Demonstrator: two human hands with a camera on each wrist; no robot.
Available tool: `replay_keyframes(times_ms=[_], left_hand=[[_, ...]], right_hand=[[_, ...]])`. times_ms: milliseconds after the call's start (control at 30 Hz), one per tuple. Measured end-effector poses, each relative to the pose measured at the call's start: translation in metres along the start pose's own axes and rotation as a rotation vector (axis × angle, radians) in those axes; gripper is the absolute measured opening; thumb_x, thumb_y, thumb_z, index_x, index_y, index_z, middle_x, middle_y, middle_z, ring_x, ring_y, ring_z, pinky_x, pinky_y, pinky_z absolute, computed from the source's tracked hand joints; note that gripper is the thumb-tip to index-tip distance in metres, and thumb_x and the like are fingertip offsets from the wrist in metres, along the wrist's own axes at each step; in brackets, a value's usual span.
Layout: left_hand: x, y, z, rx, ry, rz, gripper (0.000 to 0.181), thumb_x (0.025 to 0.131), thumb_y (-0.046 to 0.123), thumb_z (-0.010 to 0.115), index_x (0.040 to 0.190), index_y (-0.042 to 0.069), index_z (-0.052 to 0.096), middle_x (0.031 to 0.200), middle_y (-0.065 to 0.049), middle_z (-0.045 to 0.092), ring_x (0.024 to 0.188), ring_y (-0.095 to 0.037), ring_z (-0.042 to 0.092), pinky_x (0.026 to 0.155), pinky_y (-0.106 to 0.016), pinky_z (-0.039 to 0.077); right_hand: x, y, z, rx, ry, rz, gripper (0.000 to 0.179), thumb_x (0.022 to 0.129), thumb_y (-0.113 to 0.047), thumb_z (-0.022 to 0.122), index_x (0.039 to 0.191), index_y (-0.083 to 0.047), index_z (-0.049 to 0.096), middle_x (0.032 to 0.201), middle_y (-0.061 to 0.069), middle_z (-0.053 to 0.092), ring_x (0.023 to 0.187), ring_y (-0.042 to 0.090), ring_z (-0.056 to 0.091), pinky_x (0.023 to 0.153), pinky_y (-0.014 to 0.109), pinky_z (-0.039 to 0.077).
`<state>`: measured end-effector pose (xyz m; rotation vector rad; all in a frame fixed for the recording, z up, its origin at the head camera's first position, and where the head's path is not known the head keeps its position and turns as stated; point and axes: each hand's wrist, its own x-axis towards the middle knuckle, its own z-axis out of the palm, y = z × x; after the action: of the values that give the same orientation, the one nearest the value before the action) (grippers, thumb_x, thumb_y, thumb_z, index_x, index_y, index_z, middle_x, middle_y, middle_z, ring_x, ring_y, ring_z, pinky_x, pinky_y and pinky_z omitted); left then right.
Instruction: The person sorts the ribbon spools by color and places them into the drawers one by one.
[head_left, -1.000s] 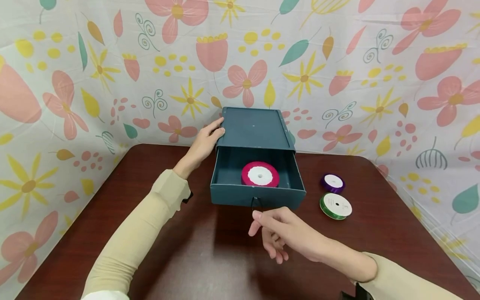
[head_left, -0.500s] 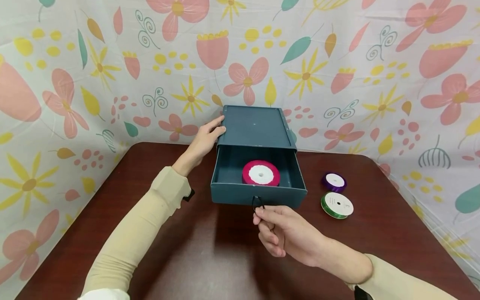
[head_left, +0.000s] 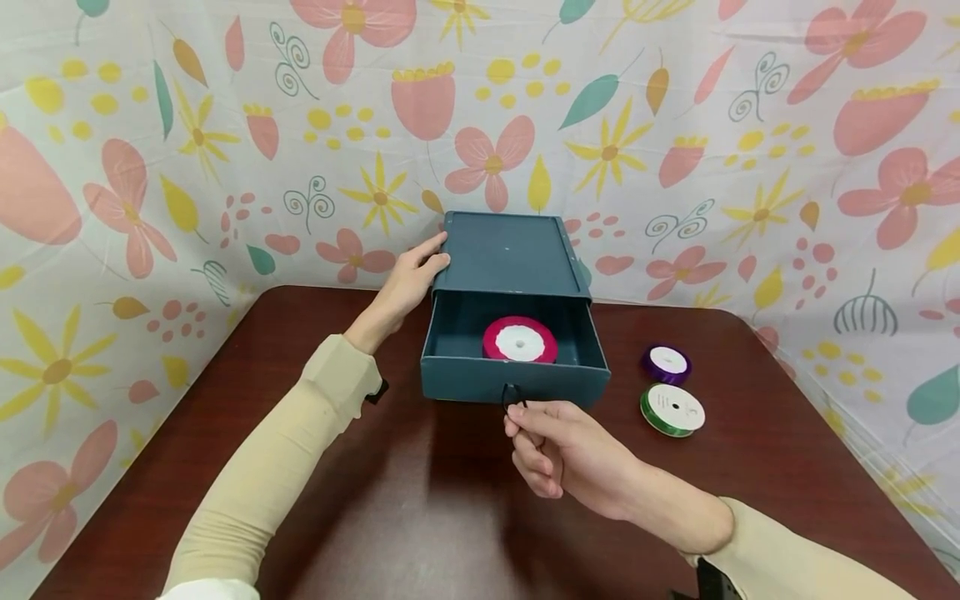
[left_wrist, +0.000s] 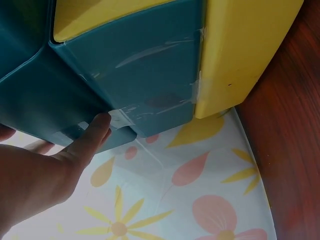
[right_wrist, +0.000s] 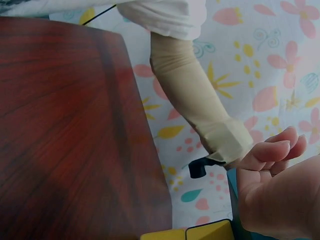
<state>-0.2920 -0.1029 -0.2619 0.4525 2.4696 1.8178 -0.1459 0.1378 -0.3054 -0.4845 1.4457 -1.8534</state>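
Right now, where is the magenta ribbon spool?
In the head view, the magenta ribbon spool lies inside the partly open teal drawer, slightly right of the picture's centre, beyond the right hand and left of the purple ribbon spool.

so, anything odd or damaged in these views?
Only the tape: creased clear strips on the teal panel, reaching onto the yellow panel in the left wrist view. Possibly a patch-up. Nothing looks spilled; the pink spool sits in the open drawer.
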Motion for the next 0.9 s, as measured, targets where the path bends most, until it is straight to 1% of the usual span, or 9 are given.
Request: replay_keyframes(times_ms=[200, 433, 700, 900], left_hand=[[-0.001, 0.0, 0.0, 0.001, 0.001, -0.008, 0.052, 0.105, 0.026, 0.038, 0.155, 0.017, 0.025, 0.162, -0.006, 0.021, 0.148, -0.025, 0.025, 0.118, -0.045, 0.028], [0.001, -0.001, 0.0, 0.008, 0.008, -0.007, 0.052, 0.105, 0.026, 0.039, 0.155, 0.018, 0.025, 0.161, -0.005, 0.021, 0.147, -0.025, 0.026, 0.118, -0.045, 0.029], [0.0, -0.001, 0.0, 0.018, -0.003, -0.001, 0.052, 0.105, 0.026, 0.039, 0.155, 0.018, 0.026, 0.161, -0.008, 0.023, 0.14, -0.031, 0.035, 0.115, -0.047, 0.031], [0.001, -0.001, -0.001, 0.016, -0.01, 0.007, 0.053, 0.105, 0.025, 0.039, 0.155, 0.017, 0.025, 0.161, -0.008, 0.022, 0.142, -0.031, 0.033, 0.116, -0.047, 0.03]], right_hand=[[0.005, -0.002, -0.004, -0.021, 0.046, -0.005, 0.024, 0.104, -0.03, 0.043, 0.094, -0.011, 0.053, 0.057, -0.005, 0.049, 0.048, 0.008, 0.05, 0.053, 0.02, 0.041], [0.01, -0.006, -0.011, -0.058, 0.055, -0.043, 0.025, 0.104, -0.03, 0.042, 0.094, -0.01, 0.053, 0.056, -0.004, 0.048, 0.049, 0.008, 0.05, 0.054, 0.02, 0.042], [0.016, -0.009, -0.018, -0.079, 0.073, -0.047, 0.026, 0.104, -0.03, 0.042, 0.094, -0.01, 0.053, 0.056, -0.004, 0.048, 0.05, 0.009, 0.049, 0.054, 0.022, 0.041], [0.021, -0.011, -0.023, -0.086, 0.091, -0.056, 0.026, 0.104, -0.03, 0.042, 0.093, -0.01, 0.053, 0.055, -0.003, 0.048, 0.05, 0.01, 0.048, 0.054, 0.022, 0.041]])
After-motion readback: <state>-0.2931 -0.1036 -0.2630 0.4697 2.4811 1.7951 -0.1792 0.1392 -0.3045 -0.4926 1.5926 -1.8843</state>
